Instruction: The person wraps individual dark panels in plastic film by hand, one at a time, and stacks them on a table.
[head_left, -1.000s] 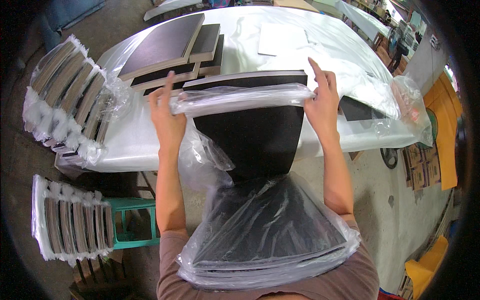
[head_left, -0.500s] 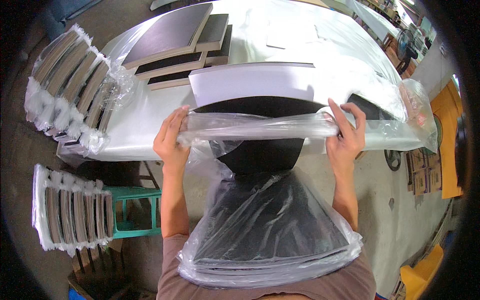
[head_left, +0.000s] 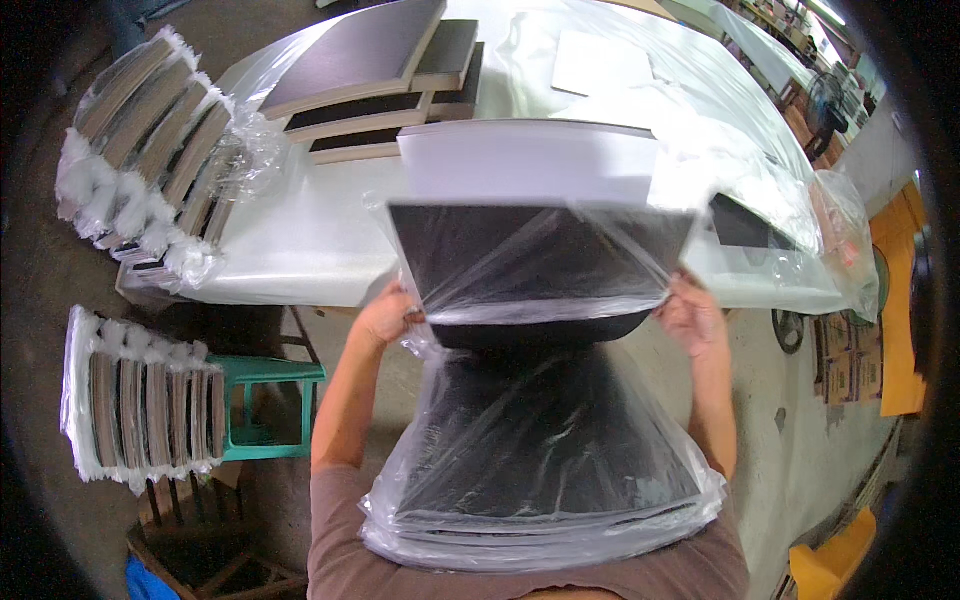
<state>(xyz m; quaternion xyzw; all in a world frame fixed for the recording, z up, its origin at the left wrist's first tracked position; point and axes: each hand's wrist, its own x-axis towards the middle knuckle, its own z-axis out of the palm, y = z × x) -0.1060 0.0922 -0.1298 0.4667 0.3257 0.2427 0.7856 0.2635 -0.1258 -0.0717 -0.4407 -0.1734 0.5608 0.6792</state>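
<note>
A flat black panel stands tilted in front of me, its far part covered by a clear plastic bag whose gathered edge runs across it. At the left end of that edge, my left hand has its fingers closed on the plastic. My right hand pinches the bag at the opposite side, beside the panel's right edge. Against my body rests a stack of black panels wrapped in clear plastic. Just beyond the held panel, a white-faced board lies on the table.
Thick dark boards are piled on the plastic-covered white table. Plastic-wrapped bundles stand at its left end. Another wrapped bundle sits on a green stool. Cartons and a fan are at right.
Both hands have come down toward me, drawing the plastic bag over the panel's far part. The gathered plastic band, held above the panel before, now lies across it lower down.
</note>
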